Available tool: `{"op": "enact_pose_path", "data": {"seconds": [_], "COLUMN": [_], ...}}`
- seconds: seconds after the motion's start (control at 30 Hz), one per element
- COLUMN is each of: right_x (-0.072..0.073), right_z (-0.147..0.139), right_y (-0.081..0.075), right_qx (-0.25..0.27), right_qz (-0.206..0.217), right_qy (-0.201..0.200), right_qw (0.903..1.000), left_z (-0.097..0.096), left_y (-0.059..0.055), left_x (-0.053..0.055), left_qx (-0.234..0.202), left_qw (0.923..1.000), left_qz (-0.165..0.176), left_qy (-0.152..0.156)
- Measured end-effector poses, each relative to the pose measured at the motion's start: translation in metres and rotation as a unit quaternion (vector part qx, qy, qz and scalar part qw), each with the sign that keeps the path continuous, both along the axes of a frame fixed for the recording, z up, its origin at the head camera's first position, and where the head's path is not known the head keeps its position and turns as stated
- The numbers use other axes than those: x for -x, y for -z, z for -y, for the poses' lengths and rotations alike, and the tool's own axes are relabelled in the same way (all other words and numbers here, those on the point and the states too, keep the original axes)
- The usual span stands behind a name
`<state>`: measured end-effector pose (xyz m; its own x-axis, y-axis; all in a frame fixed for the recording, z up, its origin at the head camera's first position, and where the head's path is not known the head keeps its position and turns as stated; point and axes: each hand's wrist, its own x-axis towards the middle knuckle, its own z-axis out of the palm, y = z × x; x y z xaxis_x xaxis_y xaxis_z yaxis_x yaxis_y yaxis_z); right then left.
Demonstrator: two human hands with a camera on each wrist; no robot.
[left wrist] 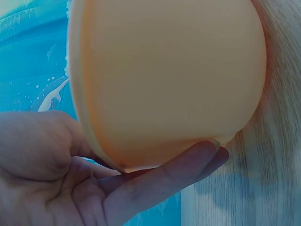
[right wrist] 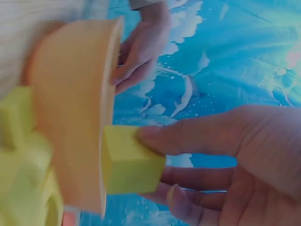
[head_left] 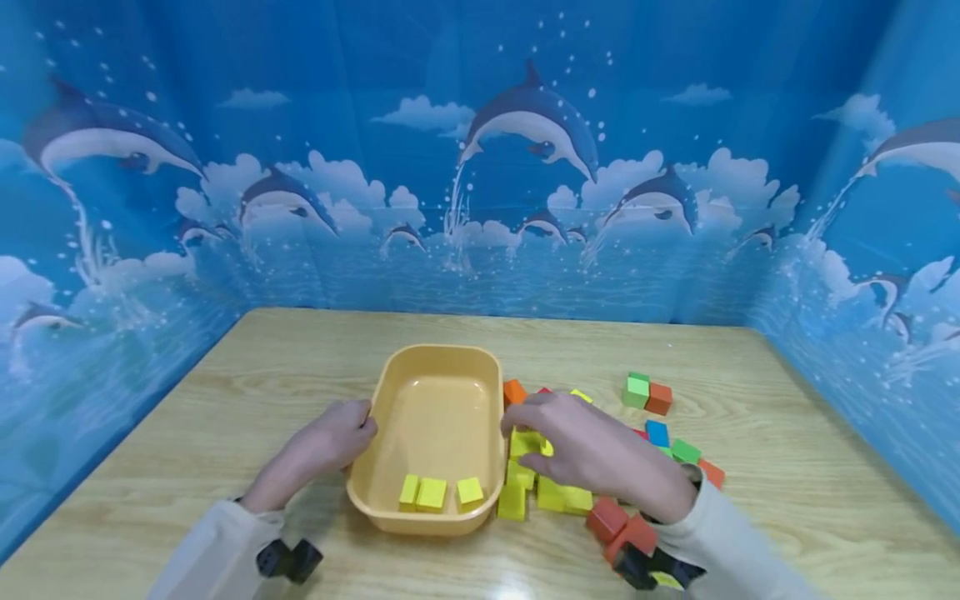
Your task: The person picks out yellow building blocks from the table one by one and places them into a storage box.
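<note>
A peach-coloured plastic tub (head_left: 427, 417) stands on the table, several yellow blocks (head_left: 431, 495) lying at its near end. On its left side, my left hand (head_left: 339, 435) grips the rim; in the left wrist view the fingers (left wrist: 164, 181) lie under the rim against the outer wall. Close to the tub's right side is my right hand (head_left: 577, 442). It pinches a yellow block (right wrist: 134, 160) between thumb and fingers, beside the tub's rim in the right wrist view. Below that hand, more yellow blocks (head_left: 512, 502) sit along the tub's right wall, partly hidden.
Red blocks (head_left: 607, 518) lie under the right wrist. Farther right are green blocks (head_left: 636, 392), a blue block (head_left: 657, 432) and other red ones; an orange block (head_left: 514, 392) is by the tub's far right. A dolphin-print curtain (head_left: 480, 250) surrounds the wooden table (head_left: 300, 350).
</note>
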<state>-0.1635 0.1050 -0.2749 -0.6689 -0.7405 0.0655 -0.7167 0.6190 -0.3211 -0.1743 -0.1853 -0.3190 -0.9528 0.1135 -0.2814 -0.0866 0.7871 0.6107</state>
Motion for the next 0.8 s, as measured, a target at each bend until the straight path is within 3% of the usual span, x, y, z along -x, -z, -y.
{"op": "enact_pose_path", "data": {"seconds": [0.2, 0.37, 0.6, 0.8], "right_x": [0.025, 0.042, 0.052, 0.054], "right_z": [0.047, 0.074, 0.078, 0.075], "right_y": [0.013, 0.033, 0.051, 0.054], "right_qx": [0.043, 0.030, -0.009, -0.018], "right_qz": [-0.021, -0.017, -0.010, -0.013], "right_qy": [-0.026, -0.031, -0.013, -0.009], "right_qw": [0.9985, 0.9989, 0.9998, 0.9997], "left_z": [0.000, 0.000, 0.007, 0.012], "left_y": [0.001, 0.002, -0.004, -0.007], "left_x": [0.000, 0.000, 0.001, 0.000], "left_qx": [0.002, -0.005, -0.042, -0.063], "left_qw": [0.9999, 0.9997, 0.9990, 0.9977], "left_qz": [-0.009, -0.022, 0.007, 0.011], "left_qy": [0.007, 0.013, 0.015, 0.022]}}
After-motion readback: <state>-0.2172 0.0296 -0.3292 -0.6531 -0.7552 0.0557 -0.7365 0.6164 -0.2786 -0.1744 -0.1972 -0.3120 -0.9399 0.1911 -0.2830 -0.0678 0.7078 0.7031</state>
